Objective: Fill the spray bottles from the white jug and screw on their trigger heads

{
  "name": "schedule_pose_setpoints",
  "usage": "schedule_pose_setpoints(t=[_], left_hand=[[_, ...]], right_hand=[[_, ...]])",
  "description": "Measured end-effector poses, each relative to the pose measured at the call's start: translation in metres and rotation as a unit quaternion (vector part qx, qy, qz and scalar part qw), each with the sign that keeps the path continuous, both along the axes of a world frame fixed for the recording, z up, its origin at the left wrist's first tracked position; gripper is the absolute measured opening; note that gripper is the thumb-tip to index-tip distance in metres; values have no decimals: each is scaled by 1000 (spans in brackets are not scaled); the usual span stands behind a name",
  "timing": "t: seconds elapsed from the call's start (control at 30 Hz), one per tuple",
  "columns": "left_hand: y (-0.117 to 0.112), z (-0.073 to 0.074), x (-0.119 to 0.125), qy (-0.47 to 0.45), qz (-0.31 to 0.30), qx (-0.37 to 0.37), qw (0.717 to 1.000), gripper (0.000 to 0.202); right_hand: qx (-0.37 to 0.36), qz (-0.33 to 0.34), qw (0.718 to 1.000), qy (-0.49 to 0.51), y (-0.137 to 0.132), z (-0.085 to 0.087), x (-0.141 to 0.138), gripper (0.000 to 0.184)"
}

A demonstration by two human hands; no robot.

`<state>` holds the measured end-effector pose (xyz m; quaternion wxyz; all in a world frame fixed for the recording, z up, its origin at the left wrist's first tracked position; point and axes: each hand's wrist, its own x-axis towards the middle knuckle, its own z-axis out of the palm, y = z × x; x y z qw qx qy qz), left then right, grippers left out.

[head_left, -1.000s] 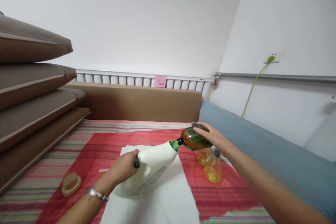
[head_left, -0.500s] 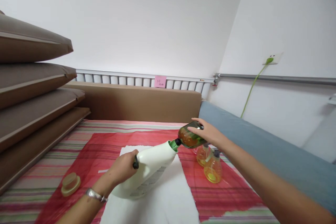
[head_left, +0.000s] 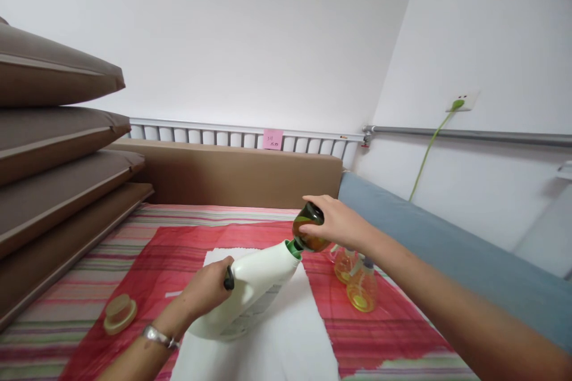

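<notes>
A large pale detergent bottle (head_left: 261,277) with a green pouring mouth (head_left: 294,249) leans at a slant, its mouth up to the right. My left hand (head_left: 210,283) is closed on its side; a small dark piece shows by the thumb, unclear what. My right hand (head_left: 337,223) grips a dark green bottle (head_left: 306,229) with amber liquid inside, tipped neck down. The neck of the green bottle reaches into the green mouth of the detergent bottle. Whether liquid flows is hidden. White cloth (head_left: 286,333) lies under the detergent bottle.
Two clear bottles of yellow liquid (head_left: 361,292) stand right of the white cloth. A pale round lid (head_left: 120,312) lies on the red sheet (head_left: 156,262) at left. Stacked brown cushions (head_left: 58,172) rise at left; a blue padded board (head_left: 447,244) borders the right.
My right hand has moved left and tipped the green bottle more steeply, its neck now deeper in the detergent bottle's mouth. My left hand and the detergent bottle have barely moved.
</notes>
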<state>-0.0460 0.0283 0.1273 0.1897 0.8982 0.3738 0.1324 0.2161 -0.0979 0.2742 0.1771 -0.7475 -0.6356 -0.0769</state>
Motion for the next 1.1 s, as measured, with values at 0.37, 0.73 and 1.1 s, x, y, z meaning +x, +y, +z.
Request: schedule_pose_setpoints(t=[0.37, 0.73, 1.1], left_hand=[[-2, -3, -3, -13, -13, -2, 1000, 22], [0, -13, -9, -14, -9, 3, 1000, 21], [13, -60, -54, -275, 28, -92, 957, 17]], right_hand=[[-22, 126, 979, -162, 3, 6, -43, 57], [49, 124, 973, 189, -5, -4, -21, 60], [201, -35, 686, 699, -30, -148, 1, 51]])
